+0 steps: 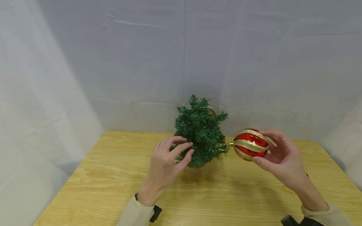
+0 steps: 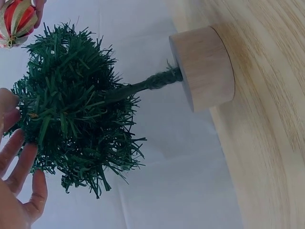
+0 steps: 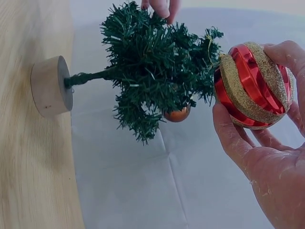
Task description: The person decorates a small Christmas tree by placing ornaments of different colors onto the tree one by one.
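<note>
A small artificial Christmas tree (image 1: 200, 128) stands upright on a round wooden base (image 2: 206, 67). To its right, my right hand (image 1: 285, 160) grips a red bauble (image 1: 251, 145) with glittery gold stripes between thumb and fingers. The bauble's gold cap points at the tree, and a thin gold loop (image 3: 209, 45) reaches the branch tips; whether it is hooked there I cannot tell. My left hand (image 1: 169, 163) is at the tree's left side, fingers spread and loosely bent, fingertips at the branches, nothing held. A smaller copper-gold bauble (image 3: 177, 113) hangs at the back of the tree.
The tree stands on a light wooden table (image 1: 113, 175), towards its back edge. White-grey sheeting (image 1: 141, 62) hangs behind the table and at both sides. Dark wrist straps (image 1: 155, 214) show at the sleeves.
</note>
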`<state>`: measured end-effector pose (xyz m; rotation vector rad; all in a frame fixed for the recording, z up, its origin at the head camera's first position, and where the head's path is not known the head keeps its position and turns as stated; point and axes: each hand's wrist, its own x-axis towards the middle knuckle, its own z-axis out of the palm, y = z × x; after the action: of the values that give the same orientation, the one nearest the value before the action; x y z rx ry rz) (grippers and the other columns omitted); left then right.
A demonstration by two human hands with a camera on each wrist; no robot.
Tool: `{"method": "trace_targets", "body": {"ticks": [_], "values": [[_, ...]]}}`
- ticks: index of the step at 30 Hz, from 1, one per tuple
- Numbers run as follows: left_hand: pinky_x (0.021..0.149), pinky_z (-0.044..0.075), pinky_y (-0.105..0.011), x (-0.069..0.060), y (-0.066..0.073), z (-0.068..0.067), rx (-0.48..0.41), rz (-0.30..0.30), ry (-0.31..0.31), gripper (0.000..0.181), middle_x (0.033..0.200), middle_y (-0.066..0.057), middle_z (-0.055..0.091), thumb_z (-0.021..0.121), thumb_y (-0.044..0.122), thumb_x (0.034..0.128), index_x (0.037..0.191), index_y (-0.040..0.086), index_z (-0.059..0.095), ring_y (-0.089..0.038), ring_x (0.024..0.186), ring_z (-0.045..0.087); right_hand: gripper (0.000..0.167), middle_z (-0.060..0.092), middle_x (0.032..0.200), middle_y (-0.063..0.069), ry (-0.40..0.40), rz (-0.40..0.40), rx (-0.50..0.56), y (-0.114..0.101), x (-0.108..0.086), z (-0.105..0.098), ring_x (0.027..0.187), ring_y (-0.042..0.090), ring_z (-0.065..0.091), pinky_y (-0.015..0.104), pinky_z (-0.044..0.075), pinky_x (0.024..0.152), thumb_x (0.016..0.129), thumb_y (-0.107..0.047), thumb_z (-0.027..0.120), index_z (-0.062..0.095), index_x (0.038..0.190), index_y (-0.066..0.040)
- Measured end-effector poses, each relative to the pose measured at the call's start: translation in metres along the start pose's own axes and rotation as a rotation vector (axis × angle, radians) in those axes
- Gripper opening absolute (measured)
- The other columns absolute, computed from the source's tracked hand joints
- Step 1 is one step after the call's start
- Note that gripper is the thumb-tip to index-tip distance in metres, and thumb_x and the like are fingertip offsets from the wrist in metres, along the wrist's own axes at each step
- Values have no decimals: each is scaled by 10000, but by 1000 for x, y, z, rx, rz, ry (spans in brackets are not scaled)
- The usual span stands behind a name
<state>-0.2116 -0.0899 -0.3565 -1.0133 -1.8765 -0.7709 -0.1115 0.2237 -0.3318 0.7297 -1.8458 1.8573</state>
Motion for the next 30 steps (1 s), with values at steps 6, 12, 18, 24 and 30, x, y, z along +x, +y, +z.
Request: {"method": "trace_targets", "body": {"ticks": [6,12,18,24,30], "values": [[832,572,-404,3,3,0,-68,64,24,128,1054,-68,732,728,194,938,1018,126,802,-220,959,697,715,528,1432,177,-48,-108,112,7,5,5,1317,247,605,315,592,935,728,416,516,374,1396,205],[851,554,-394,8,10,1,-145,118,-2,146,1088,-50,719,703,217,964,1028,132,802,-206,1000,680,750,525,1439,185,-64,-129,134,10,7,11,1338,258,596,324,586,947,690,435,515,376,1392,209],[878,550,-380,10,16,2,-198,144,1,149,1089,-54,714,694,215,973,1027,127,801,-207,1006,675,730,514,1451,187,-92,-126,152,9,9,18,1363,265,575,330,581,964,724,409,534,370,1403,197],[838,526,-374,12,22,3,-227,120,6,169,1093,-50,713,688,260,982,1039,146,798,-201,1020,674,719,512,1454,193,-108,-141,139,9,11,24,1375,270,564,326,575,978,724,400,546,373,1394,204],[842,529,-379,12,27,6,-204,78,-4,218,1113,-32,716,715,356,960,1052,173,789,-185,1047,675,715,522,1442,191,-110,-152,109,10,13,29,1358,268,577,318,573,981,712,397,567,386,1378,209]]}}
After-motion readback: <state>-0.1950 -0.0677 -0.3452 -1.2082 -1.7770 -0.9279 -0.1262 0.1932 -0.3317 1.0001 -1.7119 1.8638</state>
